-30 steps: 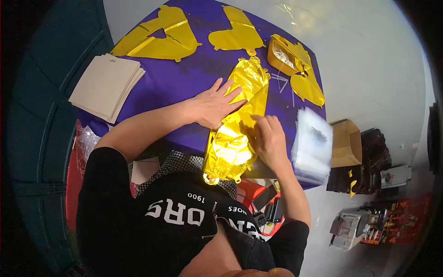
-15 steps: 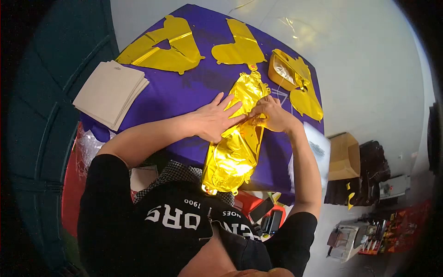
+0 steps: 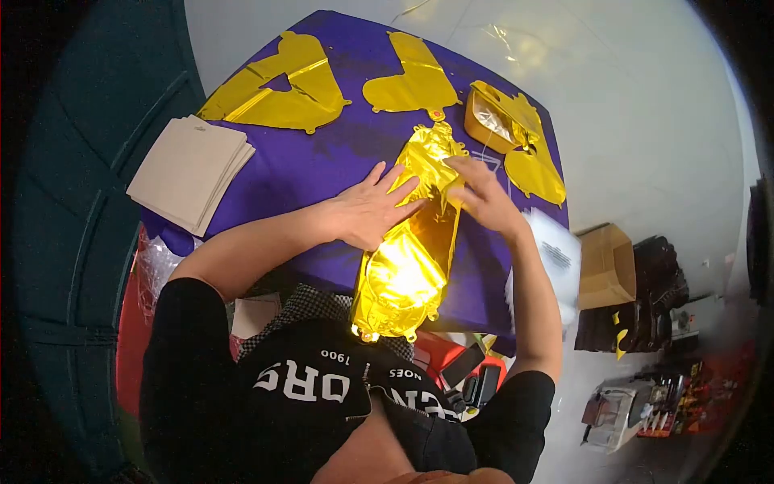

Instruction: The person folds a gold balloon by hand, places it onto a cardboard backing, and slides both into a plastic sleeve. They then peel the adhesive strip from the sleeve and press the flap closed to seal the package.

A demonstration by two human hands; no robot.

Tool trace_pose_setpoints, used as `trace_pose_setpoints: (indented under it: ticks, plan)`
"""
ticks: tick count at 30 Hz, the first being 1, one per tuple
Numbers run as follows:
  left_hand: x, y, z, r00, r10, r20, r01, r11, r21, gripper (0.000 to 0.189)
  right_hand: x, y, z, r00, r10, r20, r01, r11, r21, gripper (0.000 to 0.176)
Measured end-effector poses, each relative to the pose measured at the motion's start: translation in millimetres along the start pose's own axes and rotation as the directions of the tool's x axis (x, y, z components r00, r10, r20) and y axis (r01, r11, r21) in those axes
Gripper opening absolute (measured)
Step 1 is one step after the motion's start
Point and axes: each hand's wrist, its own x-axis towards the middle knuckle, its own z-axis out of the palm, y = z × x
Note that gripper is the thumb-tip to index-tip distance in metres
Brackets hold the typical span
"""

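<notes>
A shiny gold foil piece (image 3: pixel 401 278) lies lengthwise on the purple-covered table (image 3: pixel 310 169), its near end by my shirt. My left hand (image 3: pixel 372 206) rests spread on the foil's left side, palm down, holding nothing. Over the foil's upper right edge is my right hand (image 3: pixel 486 194), slightly blurred, its fingers apart and nothing between them. Whether its fingertips touch the foil is unclear.
Flat gold foil shapes lie at the back left (image 3: pixel 314 85) and back middle (image 3: pixel 415 81). A gold box (image 3: pixel 488 123) and another foil shape (image 3: pixel 534 173) are at right. Cards (image 3: pixel 189 173) are stacked left. Beyond the right edge stands a cardboard box (image 3: pixel 606 266).
My right hand has lifted off the foil's middle and shifted slightly up and right, its fingers opening. My left hand stays spread in nearly the same place.
</notes>
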Motion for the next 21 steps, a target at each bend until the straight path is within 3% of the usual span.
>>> trace_pose_setpoints:
  ticks: [4, 5, 8, 13, 21]
  plan:
    - [0, -3, 3, 1.000, 0.005, 0.005, -0.006, 0.998, 0.056, 0.088, -47, 21, 5, 0.966, 0.229, -0.119, -0.256, 0.916, -0.308, 0.045]
    - [0, -2, 3, 1.000, 0.004, 0.006, -0.004, 0.998, 0.059, 0.088, -56, 16, 7, 0.949, 0.314, -0.044, -0.307, 0.875, -0.375, 0.050]
    - [0, -3, 6, 1.000, 0.013, -0.006, -0.012, 0.998, 0.063, 0.087, -76, 7, 34, 0.967, 0.252, -0.027, -0.230, 0.830, -0.508, 0.053]
    - [1, -4, 4, 1.000, 0.020, 0.013, -0.021, 0.996, 0.085, 0.084, -75, -18, 57, 0.983, 0.177, -0.054, -0.175, 0.796, -0.580, 0.058]
    - [2, -6, 11, 0.999, 0.033, -0.004, -0.032, 0.992, 0.124, 0.082, -80, -38, 65, 0.968, 0.225, -0.115, -0.248, 0.768, -0.590, 0.063]
